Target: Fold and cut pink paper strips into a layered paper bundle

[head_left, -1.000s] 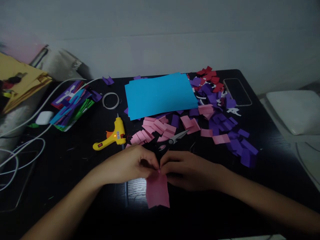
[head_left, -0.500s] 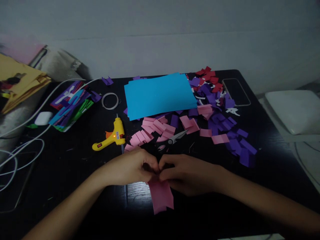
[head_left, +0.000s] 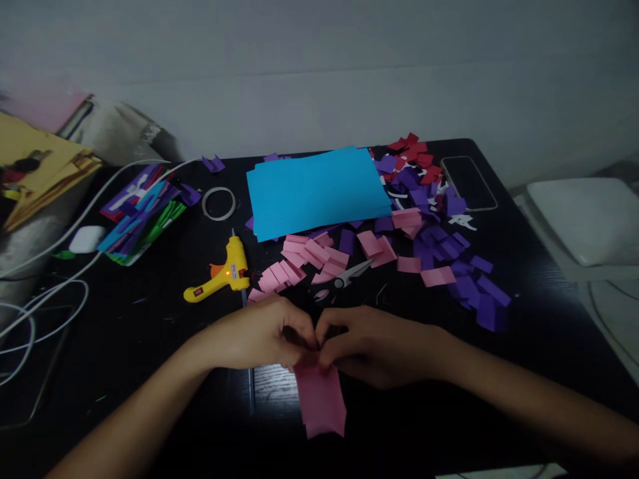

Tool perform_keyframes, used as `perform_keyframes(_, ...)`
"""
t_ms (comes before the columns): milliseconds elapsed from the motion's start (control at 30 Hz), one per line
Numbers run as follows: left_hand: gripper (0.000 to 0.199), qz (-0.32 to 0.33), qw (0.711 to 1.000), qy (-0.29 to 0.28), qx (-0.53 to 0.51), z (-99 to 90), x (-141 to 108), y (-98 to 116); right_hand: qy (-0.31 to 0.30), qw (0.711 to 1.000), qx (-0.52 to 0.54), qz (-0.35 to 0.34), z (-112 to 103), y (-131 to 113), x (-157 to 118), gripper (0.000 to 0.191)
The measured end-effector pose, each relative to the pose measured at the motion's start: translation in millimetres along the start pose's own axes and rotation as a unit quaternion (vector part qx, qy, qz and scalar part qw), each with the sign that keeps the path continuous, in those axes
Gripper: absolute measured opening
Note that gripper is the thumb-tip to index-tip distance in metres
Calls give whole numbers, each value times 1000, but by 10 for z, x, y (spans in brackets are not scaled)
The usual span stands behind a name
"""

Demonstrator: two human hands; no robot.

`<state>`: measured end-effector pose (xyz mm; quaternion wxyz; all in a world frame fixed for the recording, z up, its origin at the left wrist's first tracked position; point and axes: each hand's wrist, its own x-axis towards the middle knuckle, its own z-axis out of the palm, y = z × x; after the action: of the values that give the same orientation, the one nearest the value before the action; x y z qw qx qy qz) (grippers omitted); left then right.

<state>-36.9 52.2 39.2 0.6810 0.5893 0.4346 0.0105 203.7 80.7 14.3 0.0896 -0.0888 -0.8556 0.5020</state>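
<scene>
Between my two hands hangs a piece of pink paper, its lower end towards me and its upper edge hidden by fingertips. My left hand pinches that edge from the left. From the right, my right hand pinches it too, the fingertips of both nearly meeting. Just beyond them lie scissors with open blades and several folded pink paper pieces. A yellow glue gun with a lit orange light rests on its side, left of the pink pieces.
Blue sheets lie at the back of the black table. Purple pieces and red pieces are heaped on the right, by a phone. A tape ring, coloured strips, a white case and white cables occupy the left.
The pink paper's lower end has shifted slightly towards me, and more of its face shows. Both hands keep their pinch in nearly the same place.
</scene>
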Motion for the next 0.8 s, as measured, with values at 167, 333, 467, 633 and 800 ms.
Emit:
perform_keyframes(167, 20, 11, 1000, 1, 1, -2, 2, -11, 9, 1000, 12, 1, 3, -13, -1, 25)
perform_keyframes(333, 16, 13, 1000, 16, 0, 6, 11, -64, 85, 995, 48, 26, -13, -55, 38, 29)
perform_keyframes(467, 18, -3, 1000, 23, -7, 13, 21, -83, 132, 988, 70, 42, -18, -50, 60, 26)
perform_keyframes(633, 17, 5, 1000, 7, -29, 3, 25, -64, 86, 991, 101, 9, 3, 9, 55, 21)
perform_keyframes(800, 12, 12, 1000, 9, -17, 10, 27, -49, 60, 995, 81, 19, 11, 40, 44, 19)
